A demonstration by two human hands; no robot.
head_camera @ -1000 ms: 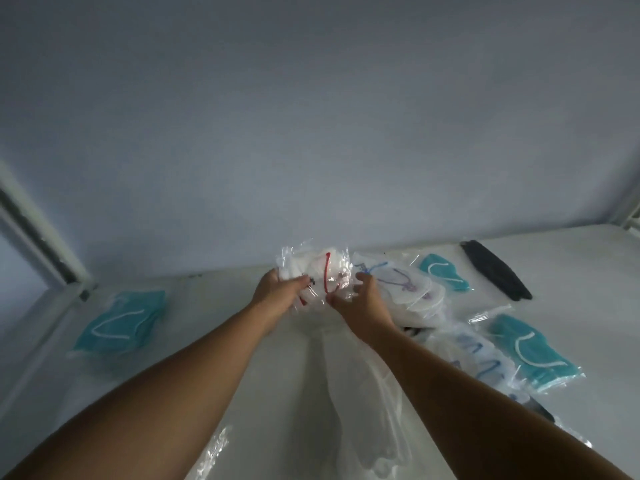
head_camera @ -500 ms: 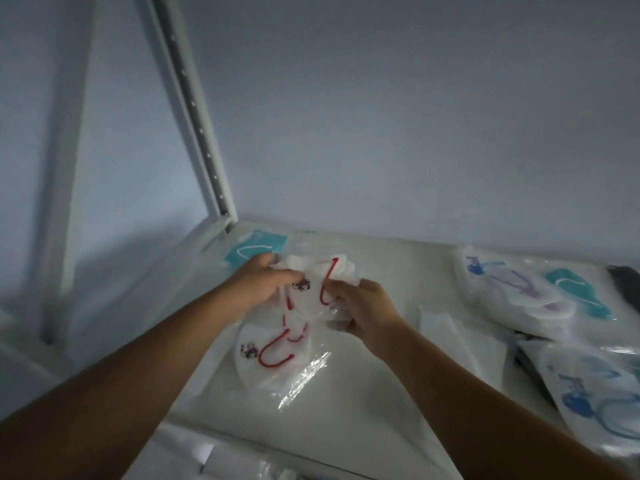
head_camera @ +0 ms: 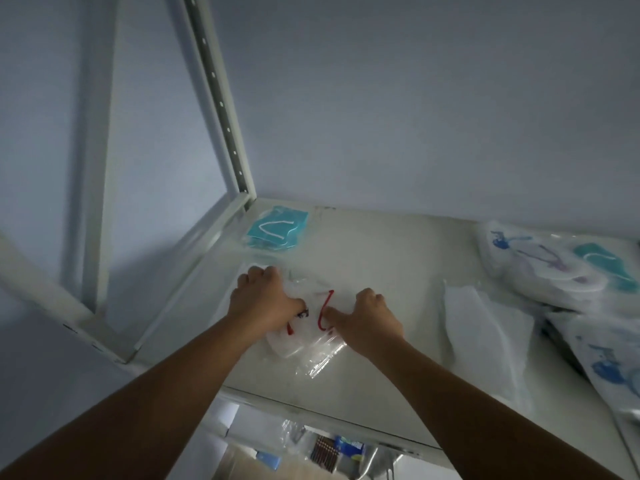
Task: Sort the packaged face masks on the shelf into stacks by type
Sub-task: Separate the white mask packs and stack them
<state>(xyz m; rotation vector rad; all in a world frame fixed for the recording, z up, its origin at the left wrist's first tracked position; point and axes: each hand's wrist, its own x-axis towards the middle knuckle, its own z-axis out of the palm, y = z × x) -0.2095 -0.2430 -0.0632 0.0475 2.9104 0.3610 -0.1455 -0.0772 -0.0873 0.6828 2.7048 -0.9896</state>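
White masks with red ear loops (head_camera: 313,318), in clear packets, lie stacked near the front left of the white shelf (head_camera: 388,258). My left hand (head_camera: 265,299) presses down on the stack's left side with fingers curled. On the stack's right side rests my right hand (head_camera: 367,317), its thumb touching a red loop. A teal packaged mask (head_camera: 278,230) lies in the back left corner. At the right sit white masks with blue and purple loops (head_camera: 540,268) and another teal mask (head_camera: 604,266).
A plain white packet (head_camera: 485,327) lies between the red-loop stack and the right pile. More blue-loop packets (head_camera: 606,362) reach the right edge. A perforated shelf post (head_camera: 221,109) stands at the back left. Below the shelf's front edge, items (head_camera: 332,452) sit on a lower level.
Both hands carried the red-loop packet from the right pile to the left, then lowered it onto another red-loop packet on the shelf. The view swung left with them.
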